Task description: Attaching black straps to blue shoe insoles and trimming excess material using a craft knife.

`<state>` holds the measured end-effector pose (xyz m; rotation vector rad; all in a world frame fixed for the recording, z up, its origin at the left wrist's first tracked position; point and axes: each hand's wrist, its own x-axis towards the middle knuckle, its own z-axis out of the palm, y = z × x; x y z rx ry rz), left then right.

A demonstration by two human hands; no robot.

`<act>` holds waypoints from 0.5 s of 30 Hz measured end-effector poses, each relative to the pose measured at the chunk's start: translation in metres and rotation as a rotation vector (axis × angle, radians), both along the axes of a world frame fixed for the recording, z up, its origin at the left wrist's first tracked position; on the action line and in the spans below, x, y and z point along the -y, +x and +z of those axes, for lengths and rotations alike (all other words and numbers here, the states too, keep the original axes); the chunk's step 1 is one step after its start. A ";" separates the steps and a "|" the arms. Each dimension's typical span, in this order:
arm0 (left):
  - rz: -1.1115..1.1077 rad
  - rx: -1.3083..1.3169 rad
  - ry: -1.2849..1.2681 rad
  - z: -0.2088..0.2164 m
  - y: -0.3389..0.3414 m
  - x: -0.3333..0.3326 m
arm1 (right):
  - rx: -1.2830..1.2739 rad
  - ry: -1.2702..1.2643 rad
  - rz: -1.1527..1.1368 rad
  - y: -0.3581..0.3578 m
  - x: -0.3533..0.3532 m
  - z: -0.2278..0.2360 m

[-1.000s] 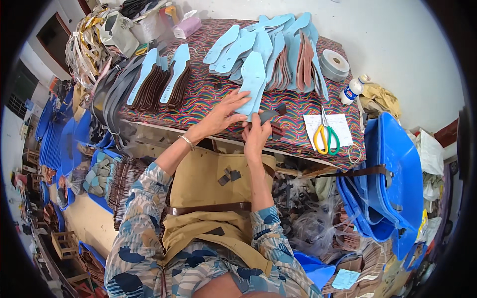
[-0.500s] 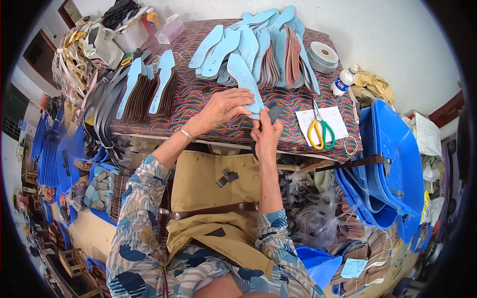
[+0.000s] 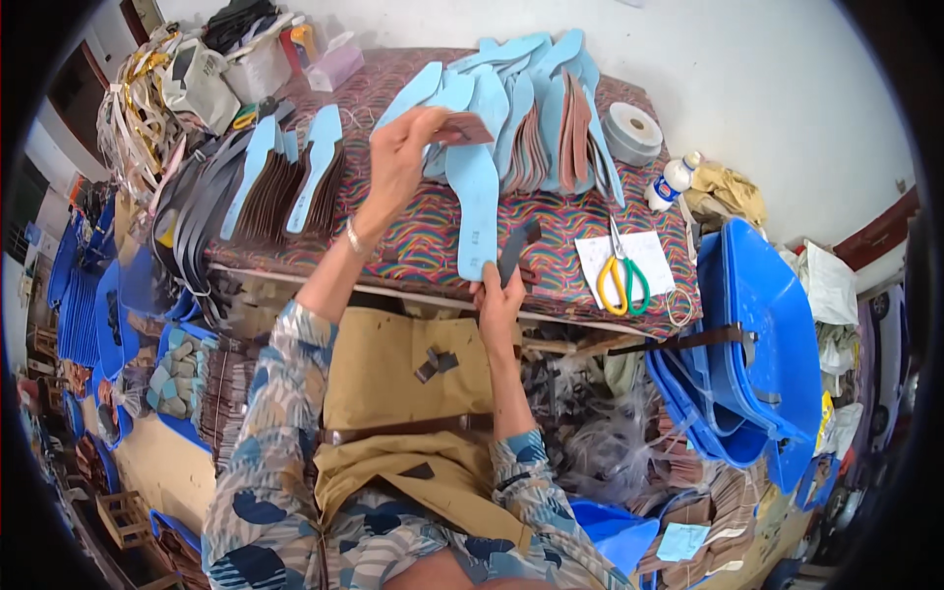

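A light blue insole [image 3: 474, 202] stretches lengthwise over the table's front part. My right hand [image 3: 500, 305] pinches its near, narrow end and also holds a dark grey strip [image 3: 513, 251] beside it. At the far end, the closed fingers of my left hand [image 3: 396, 162] grip a brown-pink flap [image 3: 464, 128]; it looks like the insole's end bent up to show its underside, though a separate piece cannot be ruled out. Behind lies a heap of blue insoles [image 3: 489, 98] with brown undersides. Two rows of stacked insoles [image 3: 317, 162] stand to the left.
Scissors [image 3: 619, 280] with yellow and green handles lie on white paper [image 3: 644, 258] at right. Beyond are a tape roll [image 3: 632, 133] and a bottle [image 3: 675, 181]. Dark strips [image 3: 202, 206] hang at the table's left edge. Blue tubs [image 3: 752, 334] stand on the right.
My left hand has moved left and up, from the insole's middle to its far end, now with the brown flap in it. My right hand has come nearer and left, with the insole.
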<state>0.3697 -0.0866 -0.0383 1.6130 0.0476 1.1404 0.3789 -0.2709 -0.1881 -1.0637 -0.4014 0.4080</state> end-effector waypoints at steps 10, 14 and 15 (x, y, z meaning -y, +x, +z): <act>0.048 0.424 -0.259 0.071 -0.059 -0.065 | -0.024 -0.125 -0.091 -0.020 0.052 0.004; 0.177 0.227 0.024 0.021 -0.071 -0.059 | -0.089 -0.032 -0.269 -0.008 0.071 0.030; 0.170 0.087 0.112 0.009 -0.074 -0.028 | -0.047 -0.027 -0.273 -0.006 0.078 0.036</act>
